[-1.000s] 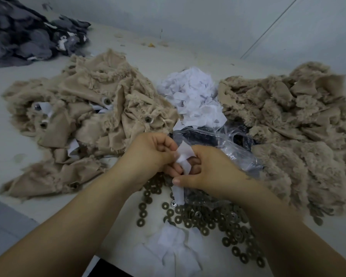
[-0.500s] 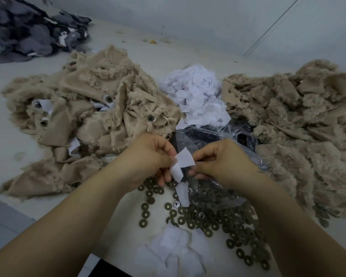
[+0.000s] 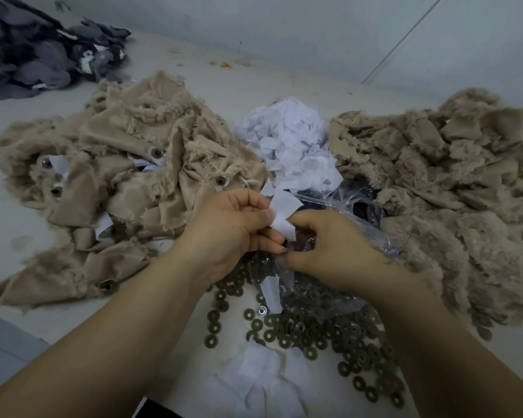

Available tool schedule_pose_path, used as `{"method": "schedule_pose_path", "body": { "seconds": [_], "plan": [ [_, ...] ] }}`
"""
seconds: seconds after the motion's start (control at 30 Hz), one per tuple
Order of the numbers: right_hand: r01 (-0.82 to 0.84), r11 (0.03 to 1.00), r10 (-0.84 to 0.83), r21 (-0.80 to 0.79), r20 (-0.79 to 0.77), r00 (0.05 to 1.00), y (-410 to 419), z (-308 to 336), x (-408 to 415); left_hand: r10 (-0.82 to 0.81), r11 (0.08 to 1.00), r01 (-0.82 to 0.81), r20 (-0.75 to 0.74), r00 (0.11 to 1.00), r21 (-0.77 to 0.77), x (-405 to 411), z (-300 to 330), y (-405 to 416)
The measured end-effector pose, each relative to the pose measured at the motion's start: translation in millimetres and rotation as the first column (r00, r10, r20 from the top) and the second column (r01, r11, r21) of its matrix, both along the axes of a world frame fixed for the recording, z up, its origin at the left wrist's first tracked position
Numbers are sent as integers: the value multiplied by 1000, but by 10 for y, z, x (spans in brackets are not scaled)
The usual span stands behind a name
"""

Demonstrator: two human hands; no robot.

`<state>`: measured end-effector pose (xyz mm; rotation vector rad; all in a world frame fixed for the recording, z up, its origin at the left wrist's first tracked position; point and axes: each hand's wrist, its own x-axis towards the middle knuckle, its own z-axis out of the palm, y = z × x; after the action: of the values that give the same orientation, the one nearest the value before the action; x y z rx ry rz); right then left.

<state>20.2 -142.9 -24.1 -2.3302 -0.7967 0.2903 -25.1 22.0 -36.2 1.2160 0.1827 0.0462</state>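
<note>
My left hand (image 3: 233, 227) pinches a small white fabric scrap (image 3: 283, 214) between thumb and fingers, at the middle of the view. My right hand (image 3: 323, 248) is close beside it, fingers curled, its fingertips at the lower end of the scrap and over a clear plastic bag (image 3: 338, 285); whether it pinches something small I cannot tell. Several dark metal ring washers (image 3: 311, 330) lie scattered under and in front of both hands. A silver eyelet (image 3: 262, 311) lies among them beside another white strip (image 3: 271, 292).
Two heaps of frayed beige fabric pieces flank the hands, the left heap (image 3: 127, 164) showing metal snaps and the right heap (image 3: 453, 182) fluffier. A pile of white scraps (image 3: 293, 146) sits between them. Dark grey cloth (image 3: 34, 46) lies far left. More white scraps (image 3: 263, 378) lie near me.
The hands, closed together around the scrap a second ago, have drawn slightly apart. The right hand has dropped lower toward the bag while the left keeps the scrap raised.
</note>
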Motion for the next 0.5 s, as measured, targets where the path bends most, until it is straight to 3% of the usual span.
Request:
{"method": "schedule_pose_path", "body": {
  "seconds": [0.13, 0.23, 0.37, 0.5],
  "plan": [
    [88, 996, -88, -1, -2, 996, 16, -99, 79, 7, 998, -8, 27, 1000, 60, -4, -2, 4],
    [196, 963, -157, -185, 205, 966, -74, -103, 163, -60, 972, 69, -47, 997, 224, -56, -26, 106],
    [293, 922, -218, -253, 287, 933, -162, -148, 226, -302, 770, 435, -333, 893, 466, -157, -60, 156],
    [287, 930, -201, -227, 339, 919, -105, -195, 199, -260, 546, 530, -469, 844, 649, -156, -165, 62]
  ]
}}
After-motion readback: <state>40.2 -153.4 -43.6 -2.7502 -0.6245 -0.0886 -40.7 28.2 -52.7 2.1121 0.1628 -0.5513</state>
